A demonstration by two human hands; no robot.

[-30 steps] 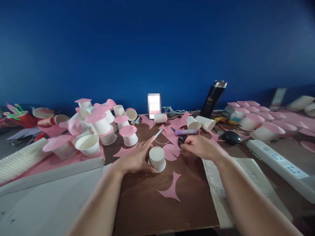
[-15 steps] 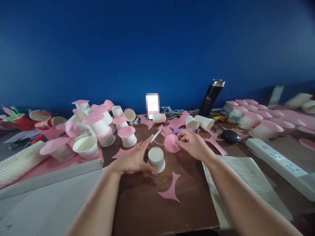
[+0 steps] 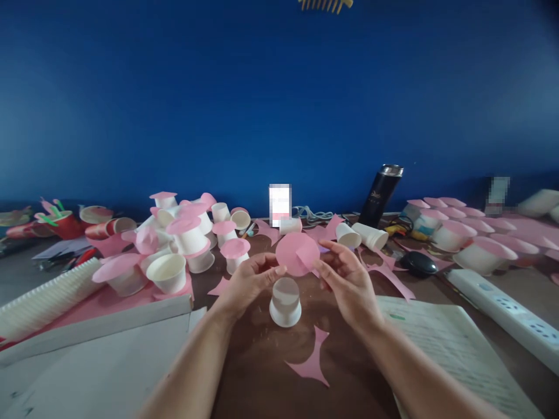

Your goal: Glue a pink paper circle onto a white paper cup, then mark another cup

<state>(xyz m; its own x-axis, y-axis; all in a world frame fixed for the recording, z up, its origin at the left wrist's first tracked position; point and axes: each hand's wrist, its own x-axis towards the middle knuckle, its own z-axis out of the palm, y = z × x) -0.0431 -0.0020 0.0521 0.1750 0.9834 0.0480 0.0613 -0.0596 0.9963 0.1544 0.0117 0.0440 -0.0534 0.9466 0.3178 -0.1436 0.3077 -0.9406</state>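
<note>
A round pink paper disc (image 3: 292,254) is held up between both hands, just above and behind an upside-down white paper cup (image 3: 285,302) on the brown table. My left hand (image 3: 255,278) pinches the disc's lower left edge between thumb and fingers. On the other side, my right hand (image 3: 345,279) grips its right edge, where a small pink piece or fold overlaps the disc. A curved pink paper scrap (image 3: 312,362) lies in front of the cup.
Pink-topped white cups (image 3: 187,233) crowd the left; more (image 3: 454,233) stand at the right. A black bottle (image 3: 381,195) leans by the blue wall. Also at the right are a black mouse (image 3: 418,263), a power strip (image 3: 502,305) and paper sheets (image 3: 441,343). A cup stack (image 3: 52,297) lies far left.
My left hand has left the cup's side and taken hold of the disc. The disc, in my right hand, now faces the camera above the cup. The view has shifted, so the scene sits lower.
</note>
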